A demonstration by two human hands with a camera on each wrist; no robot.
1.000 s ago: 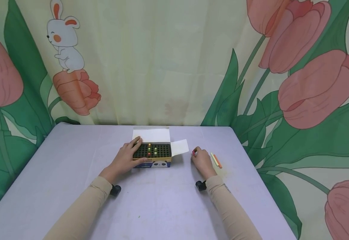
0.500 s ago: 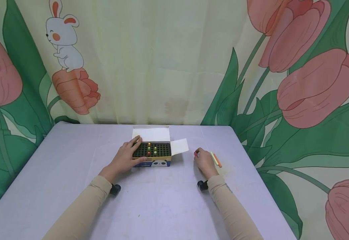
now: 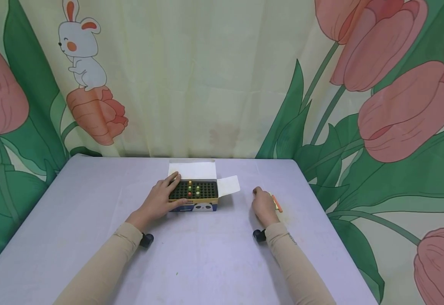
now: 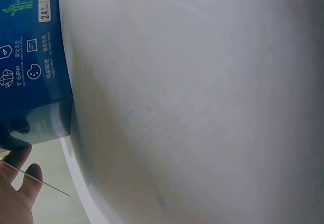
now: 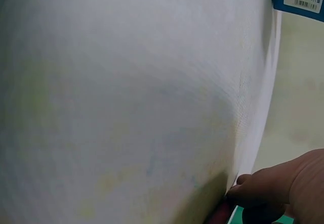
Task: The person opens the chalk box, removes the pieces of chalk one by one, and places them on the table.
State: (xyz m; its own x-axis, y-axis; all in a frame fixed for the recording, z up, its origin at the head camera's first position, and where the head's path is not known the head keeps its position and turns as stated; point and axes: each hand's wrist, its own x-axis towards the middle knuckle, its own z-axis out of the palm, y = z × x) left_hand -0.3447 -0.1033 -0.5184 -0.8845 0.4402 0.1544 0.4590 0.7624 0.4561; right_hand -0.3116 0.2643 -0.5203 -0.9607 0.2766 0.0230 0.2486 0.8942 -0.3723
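My left hand spans the left end of an open chalk box, with the thumb along the front and fingers toward the back. The box's blue, printed side fills the upper left of the left wrist view. Its black holder has many holes, and several coloured chalks stand in it. Right of the box, my right hand is low at the table. In the right wrist view its fingers pinch a pink chalk, mostly hidden by the hand. An orange chalk lies beside that hand, with a partly covered yellow-green one.
The box's white lid is folded back, and a white side flap sticks out to the right. A pale cloth covers the table. Behind it hangs a curtain printed with tulips and a rabbit.
My right hand has shifted slightly right, away from the flap and closer to the loose chalks. The pink chalk has dropped from sight in the head view. My left hand stays on the box.
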